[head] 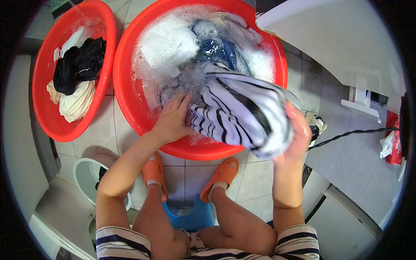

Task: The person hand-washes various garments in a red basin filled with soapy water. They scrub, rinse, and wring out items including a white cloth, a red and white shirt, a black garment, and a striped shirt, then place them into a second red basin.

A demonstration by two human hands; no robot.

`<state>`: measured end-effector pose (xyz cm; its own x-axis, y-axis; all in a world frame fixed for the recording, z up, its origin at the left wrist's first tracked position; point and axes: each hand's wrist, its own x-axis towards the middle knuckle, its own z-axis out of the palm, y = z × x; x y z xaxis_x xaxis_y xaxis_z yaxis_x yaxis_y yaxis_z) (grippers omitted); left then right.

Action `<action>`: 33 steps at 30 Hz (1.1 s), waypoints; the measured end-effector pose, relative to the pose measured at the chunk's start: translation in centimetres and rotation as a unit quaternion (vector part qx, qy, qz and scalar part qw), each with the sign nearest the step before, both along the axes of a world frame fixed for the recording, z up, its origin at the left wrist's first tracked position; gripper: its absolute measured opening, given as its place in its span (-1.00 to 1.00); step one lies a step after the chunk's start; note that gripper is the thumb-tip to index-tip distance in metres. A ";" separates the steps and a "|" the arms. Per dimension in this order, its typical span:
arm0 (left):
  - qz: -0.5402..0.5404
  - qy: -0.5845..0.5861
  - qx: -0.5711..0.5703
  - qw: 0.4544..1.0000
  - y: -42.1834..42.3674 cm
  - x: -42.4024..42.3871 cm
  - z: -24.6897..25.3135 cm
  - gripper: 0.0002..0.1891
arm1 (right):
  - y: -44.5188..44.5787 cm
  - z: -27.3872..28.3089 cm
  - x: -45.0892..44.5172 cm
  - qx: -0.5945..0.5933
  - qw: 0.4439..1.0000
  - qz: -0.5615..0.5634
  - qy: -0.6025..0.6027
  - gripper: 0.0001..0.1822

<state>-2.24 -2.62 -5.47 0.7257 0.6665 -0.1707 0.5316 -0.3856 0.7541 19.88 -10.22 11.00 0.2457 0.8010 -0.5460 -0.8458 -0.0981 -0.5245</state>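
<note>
A black-and-white striped cloth point(240, 110) rises out of the suds, one end bunched in my right hand point(297, 130) beyond the right rim of a large red plastic basin point(126, 107). That end and the hand are blurred. My left hand point(174, 118) reaches over the near left rim, fingertips at the foamy water and thumb beside the striped cloth's edge; whether it grips any cloth is not clear. White fabric point(170, 44), dark blue fabric point(216, 52) and pale greyish fabric point(234, 24) soak in the foam around it.
To the left stands a smaller red basin point(39, 81) holding black clothing point(78, 63) and cream cloth point(78, 102). A pale bucket point(83, 175) sits near my left elbow. Under my legs is a blue plastic stool point(190, 219). A twisted black cord point(354, 132) crosses at right.
</note>
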 end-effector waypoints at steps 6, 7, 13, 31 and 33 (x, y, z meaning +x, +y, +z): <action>0.197 -0.284 -0.414 0.842 1.0 0.0 3.5 -0.54 | -2.2 5.1 -0.7 0.131 0.969 -0.037 -0.205 -0.43; 0.214 -0.221 -0.433 0.847 1.9 0.2 6.9 -0.58 | -2.5 5.6 0.0 0.124 0.961 -0.020 -0.245 -0.42; 0.058 -0.089 -0.026 0.994 3.6 -0.2 11.2 -0.37 | -3.6 -0.2 3.6 -0.194 0.910 0.112 -0.350 -0.53; -0.116 0.078 0.008 0.990 4.2 6.3 -8.1 -0.43 | 2.3 -25.9 0.4 -0.238 0.287 0.610 -0.699 -0.49; -0.007 0.024 -0.015 1.000 4.4 6.3 -10.2 -0.40 | 0.6 -28.6 0.3 -0.266 0.382 0.399 -0.790 -0.36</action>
<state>4.11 1.73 -15.65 0.7250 0.6512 -0.2243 0.5619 -0.3710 0.7393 20.15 -9.60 -17.57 0.3994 0.8433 -0.3596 0.8952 -0.4433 -0.0452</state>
